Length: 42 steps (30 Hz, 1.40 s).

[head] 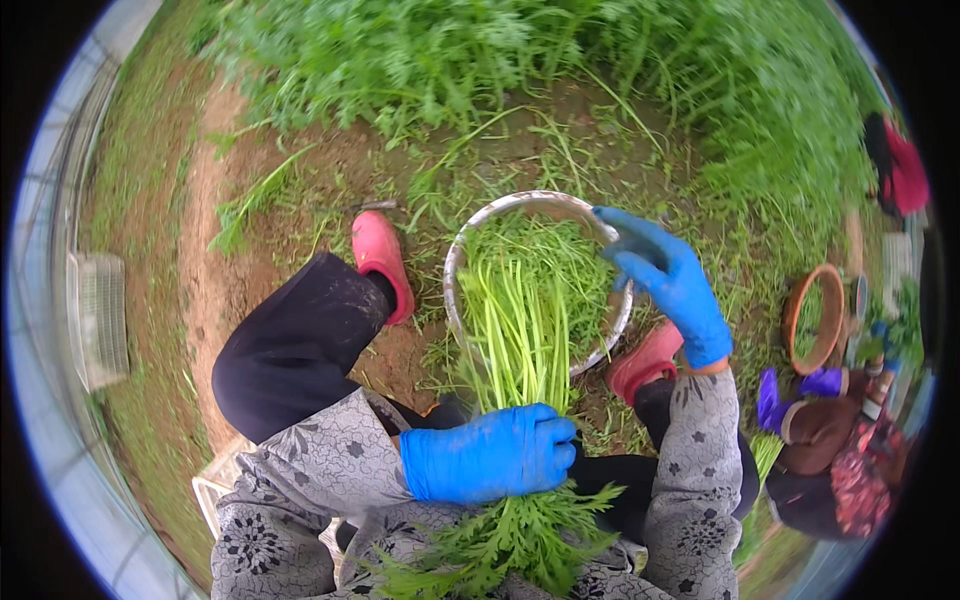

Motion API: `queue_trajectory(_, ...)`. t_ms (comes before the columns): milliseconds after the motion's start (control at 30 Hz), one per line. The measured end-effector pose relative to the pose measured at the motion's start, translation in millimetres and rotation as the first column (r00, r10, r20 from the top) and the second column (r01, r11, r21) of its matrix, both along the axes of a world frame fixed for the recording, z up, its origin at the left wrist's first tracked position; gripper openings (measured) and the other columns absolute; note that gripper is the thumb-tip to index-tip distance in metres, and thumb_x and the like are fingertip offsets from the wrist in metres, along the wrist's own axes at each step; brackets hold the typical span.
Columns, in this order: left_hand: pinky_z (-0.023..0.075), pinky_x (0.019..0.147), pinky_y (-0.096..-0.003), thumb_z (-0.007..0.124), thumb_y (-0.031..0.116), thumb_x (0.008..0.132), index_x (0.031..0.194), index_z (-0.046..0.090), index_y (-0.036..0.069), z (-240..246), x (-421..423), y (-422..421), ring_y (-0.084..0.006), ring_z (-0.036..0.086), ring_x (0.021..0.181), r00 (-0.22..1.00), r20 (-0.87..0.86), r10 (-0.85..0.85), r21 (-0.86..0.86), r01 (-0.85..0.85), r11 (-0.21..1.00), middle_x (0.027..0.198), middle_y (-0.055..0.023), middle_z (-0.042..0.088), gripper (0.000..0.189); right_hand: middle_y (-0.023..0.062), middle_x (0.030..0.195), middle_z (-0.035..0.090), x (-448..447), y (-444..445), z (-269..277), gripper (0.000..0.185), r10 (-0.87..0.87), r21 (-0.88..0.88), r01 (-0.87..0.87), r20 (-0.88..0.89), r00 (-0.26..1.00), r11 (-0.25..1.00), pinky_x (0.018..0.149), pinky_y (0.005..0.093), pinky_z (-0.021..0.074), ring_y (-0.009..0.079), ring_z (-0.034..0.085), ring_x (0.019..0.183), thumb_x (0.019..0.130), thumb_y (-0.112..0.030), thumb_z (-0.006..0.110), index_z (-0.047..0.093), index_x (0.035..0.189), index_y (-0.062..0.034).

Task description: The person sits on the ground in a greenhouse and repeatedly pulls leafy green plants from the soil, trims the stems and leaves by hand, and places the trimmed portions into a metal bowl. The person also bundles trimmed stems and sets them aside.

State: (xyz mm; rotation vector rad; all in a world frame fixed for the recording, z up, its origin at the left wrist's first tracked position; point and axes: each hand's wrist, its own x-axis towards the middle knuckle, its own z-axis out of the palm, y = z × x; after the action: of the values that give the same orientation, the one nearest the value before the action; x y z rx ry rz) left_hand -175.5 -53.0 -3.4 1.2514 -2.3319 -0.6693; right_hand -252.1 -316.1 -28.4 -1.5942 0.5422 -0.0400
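My left hand (487,456), in a blue glove, is closed around a bunch of leafy green stems (517,337). The pale stalks point away from me over a round basin (452,274) with a worn whitish rim, while the feathery leaves (517,540) hang towards my lap. Inside the basin lies a heap of loose green trimmings (555,255). My right hand (652,262), also blue-gloved, is at the basin's right rim with fingers apart and nothing seen between them. Whether its fingertips touch the rim I cannot tell.
Tall feathery plants (480,60) grow ahead. A tool handle (375,204) lies on the soil near my pink shoe (382,262). White plastic crates (99,322) stand at left. To the right, another person (825,450) in purple gloves sits near an orange-brown basin (793,319); someone in red (904,169) is farther off.
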Motion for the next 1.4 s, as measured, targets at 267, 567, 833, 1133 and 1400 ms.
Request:
queue_trajectory(267, 0.0472, 0.077, -0.0324, 0.060, 0.020, 0.069, 0.077, 0.061, 0.008, 1, -27, -26, -0.0241, 0.055, 0.089, 0.924, 0.351, -0.152, -0.168, 0.222, 0.960, 0.089, -0.0057, 0.056, 0.014, 0.0135, 0.076, 0.064, -58, 47, 13, 0.061, 0.298, -0.400, -0.330, -0.142, 0.944, 0.855, 0.066, 0.0411, 0.0508, 0.0306, 0.065, 0.069, 0.083, -0.026, 0.070, 0.049, 0.140, -0.0208)
queue_trajectory(567, 0.0469, 0.076, -0.0334, 0.060, 0.020, 0.068, 0.076, 0.061, 0.008, 7, -38, -24, -0.0244, 0.055, 0.087, 0.866, 0.433, -0.250, -0.190, 0.358, 0.914, 0.086, -0.0059, 0.055, 0.014, 0.0140, 0.081, 0.066, -59, 6, 10, 0.031, 0.064, -0.648, -0.072, -0.036, 0.997, 0.758, 0.073, 0.0460, 0.0506, 0.0375, 0.065, 0.079, 0.083, -0.022, 0.063, 0.065, 0.113, -0.0139)
queue_trajectory(833, 0.0492, 0.086, -0.0358, 0.063, 0.028, 0.079, 0.088, 0.065, 0.008, 12, -12, -21, -0.0268, 0.059, 0.101, 0.945, -0.321, -0.061, -0.155, 0.011, 0.988, 0.095, -0.0062, 0.061, 0.022, 0.0160, 0.087, 0.068, -34, 27, -21, 0.019, 0.233, -0.744, -0.241, -0.118, 0.965, 0.623, 0.070, 0.0434, 0.0515, 0.0363, 0.065, 0.079, 0.082, -0.019, 0.064, 0.066, 0.097, -0.0076)
queue_trajectory(1133, 0.0414, 0.105, -0.0469, 0.059, 0.026, 0.093, 0.094, 0.059, 0.003, 31, 81, -1, -0.0301, 0.054, 0.107, 0.120, -0.912, 0.393, 0.255, -0.585, 0.770, 0.101, -0.0127, 0.057, 0.024, 0.0072, 0.078, 0.068, -118, 24, -12, 0.015, -0.494, -0.021, 0.499, 0.102, 0.863, 0.866, 0.054, 0.0246, 0.0469, 0.0100, 0.061, 0.063, 0.085, -0.001, 0.056, 0.067, 0.096, 0.0001)
queue_trajectory(1400, 0.0365, 0.110, -0.0469, 0.056, 0.024, 0.095, 0.096, 0.056, 0.004, 54, 61, -34, -0.0290, 0.052, 0.110, 0.141, -0.934, 0.327, 0.197, -0.561, 0.804, 0.098, -0.0087, 0.055, 0.020, 0.0075, 0.071, 0.064, -84, 85, 37, 0.016, -0.364, 0.058, 0.361, 0.222, 0.904, 0.931, 0.055, 0.0290, 0.0492, 0.0150, 0.062, 0.062, 0.088, -0.015, 0.065, 0.070, 0.096, -0.0021)
